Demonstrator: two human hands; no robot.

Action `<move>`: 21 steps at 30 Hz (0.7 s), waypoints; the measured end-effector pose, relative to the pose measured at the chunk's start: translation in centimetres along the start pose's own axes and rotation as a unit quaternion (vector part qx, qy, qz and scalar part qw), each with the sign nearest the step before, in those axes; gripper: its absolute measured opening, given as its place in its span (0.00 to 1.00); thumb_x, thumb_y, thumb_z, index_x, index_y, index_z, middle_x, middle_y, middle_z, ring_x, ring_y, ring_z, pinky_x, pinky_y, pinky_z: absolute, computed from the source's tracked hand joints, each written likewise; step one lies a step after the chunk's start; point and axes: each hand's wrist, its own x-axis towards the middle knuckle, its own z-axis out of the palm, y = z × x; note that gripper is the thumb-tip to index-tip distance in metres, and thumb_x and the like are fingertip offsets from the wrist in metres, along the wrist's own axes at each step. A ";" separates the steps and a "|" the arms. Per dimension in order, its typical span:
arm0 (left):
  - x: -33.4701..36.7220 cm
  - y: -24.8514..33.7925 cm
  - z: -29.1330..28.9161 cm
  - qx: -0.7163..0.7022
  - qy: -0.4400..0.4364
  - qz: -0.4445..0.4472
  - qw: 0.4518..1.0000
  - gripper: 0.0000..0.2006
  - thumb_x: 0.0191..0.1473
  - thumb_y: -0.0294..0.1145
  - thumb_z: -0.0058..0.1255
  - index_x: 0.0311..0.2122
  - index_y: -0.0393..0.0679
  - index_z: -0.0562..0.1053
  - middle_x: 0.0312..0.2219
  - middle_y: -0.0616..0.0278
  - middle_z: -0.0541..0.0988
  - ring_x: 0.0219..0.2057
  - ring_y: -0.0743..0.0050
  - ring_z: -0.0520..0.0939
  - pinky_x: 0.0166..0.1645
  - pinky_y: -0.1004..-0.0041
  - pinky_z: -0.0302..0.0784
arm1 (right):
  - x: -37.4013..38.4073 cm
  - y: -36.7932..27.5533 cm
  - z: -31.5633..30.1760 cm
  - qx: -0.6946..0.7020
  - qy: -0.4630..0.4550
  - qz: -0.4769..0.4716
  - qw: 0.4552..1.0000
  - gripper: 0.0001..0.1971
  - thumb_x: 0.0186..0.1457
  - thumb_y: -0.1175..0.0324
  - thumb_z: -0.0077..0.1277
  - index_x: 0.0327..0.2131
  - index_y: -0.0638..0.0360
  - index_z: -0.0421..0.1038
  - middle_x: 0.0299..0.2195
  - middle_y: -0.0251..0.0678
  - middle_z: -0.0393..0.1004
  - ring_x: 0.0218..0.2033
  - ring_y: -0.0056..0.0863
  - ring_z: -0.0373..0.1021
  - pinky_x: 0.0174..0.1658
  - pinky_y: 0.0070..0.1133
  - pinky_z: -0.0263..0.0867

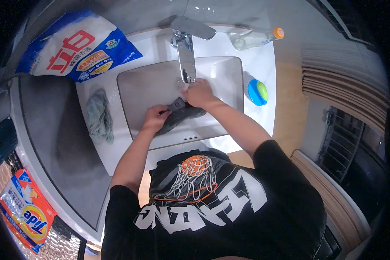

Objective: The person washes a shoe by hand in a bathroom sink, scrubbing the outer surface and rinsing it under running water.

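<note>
A wet, dark grey cloth (181, 117) hangs from my two hands in the white sink (221, 69). Its upper part is a stiffer-looking grey band with a small round mark. My left hand (155, 118) pinches the left end of that band. Close under the spout of the chrome faucet (187, 60), my right hand (200, 93) has its fingers closed on the cloth's upper right end. Clear water appears beside the right fingertips. The right fingers partly hide where they grip.
A crumpled grey-green cloth (99, 116) lies on the counter left of the sink. Behind it leans a large blue-and-white detergent bag (80, 47). A clear bottle (251, 39) with an orange cap and a blue-and-green scrub brush (257, 92) stand rightward. An orange detergent packet (27, 210) lies lower left.
</note>
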 end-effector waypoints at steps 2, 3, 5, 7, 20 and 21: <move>1.5 1.0 -0.9 -0.027 -0.020 -0.074 0.997 0.11 0.48 0.32 0.60 0.37 0.37 0.78 0.32 0.53 0.82 0.31 0.64 0.81 0.41 0.70 0.75 | -3.0 2.1 0.9 0.016 0.216 -0.035 0.976 0.31 0.54 0.46 0.50 0.58 0.47 0.64 0.62 0.43 0.56 0.62 0.49 0.54 0.63 0.41 0.48; 3.0 0.9 -1.9 -0.051 -0.064 -0.091 0.992 0.13 0.48 0.34 0.61 0.36 0.37 0.79 0.29 0.53 0.81 0.29 0.66 0.80 0.39 0.70 0.75 | -4.5 2.4 1.3 0.013 0.215 -0.036 0.976 0.31 0.54 0.46 0.50 0.58 0.47 0.64 0.62 0.43 0.56 0.62 0.49 0.54 0.63 0.41 0.48; 6.4 1.6 -2.9 -0.078 -0.106 -0.106 0.986 0.14 0.48 0.36 0.62 0.36 0.37 0.79 0.27 0.53 0.81 0.26 0.68 0.79 0.37 0.70 0.74 | -7.2 2.5 1.6 -0.023 0.283 -0.120 0.951 0.37 0.48 0.41 0.54 0.59 0.46 0.63 0.64 0.43 0.51 0.62 0.50 0.53 0.64 0.43 0.47; 9.0 2.4 -3.5 0.049 -0.173 -0.101 0.979 0.16 0.47 0.40 0.62 0.37 0.38 0.79 0.28 0.54 0.81 0.30 0.65 0.81 0.39 0.70 0.75 | -7.4 2.5 1.4 -0.051 0.267 -0.118 0.955 0.42 0.41 0.41 0.61 0.58 0.47 0.62 0.65 0.41 0.46 0.62 0.52 0.53 0.64 0.45 0.47; 7.4 5.8 -3.3 0.297 -0.140 -0.075 0.941 0.40 0.40 0.58 0.63 0.56 0.47 0.65 0.51 0.44 0.70 0.53 0.40 0.70 0.56 0.50 0.65 | -1.7 5.7 0.0 0.194 0.213 -0.075 0.955 0.37 0.43 0.49 0.62 0.56 0.52 0.63 0.55 0.54 0.60 0.55 0.53 0.63 0.56 0.36 0.64; 7.0 4.6 -2.7 0.291 -0.141 -0.078 0.943 0.40 0.40 0.58 0.63 0.56 0.47 0.65 0.51 0.44 0.70 0.53 0.40 0.70 0.56 0.50 0.65 | -2.2 5.3 0.7 0.190 0.207 -0.074 0.957 0.37 0.43 0.49 0.62 0.56 0.52 0.63 0.55 0.54 0.60 0.55 0.53 0.63 0.56 0.36 0.64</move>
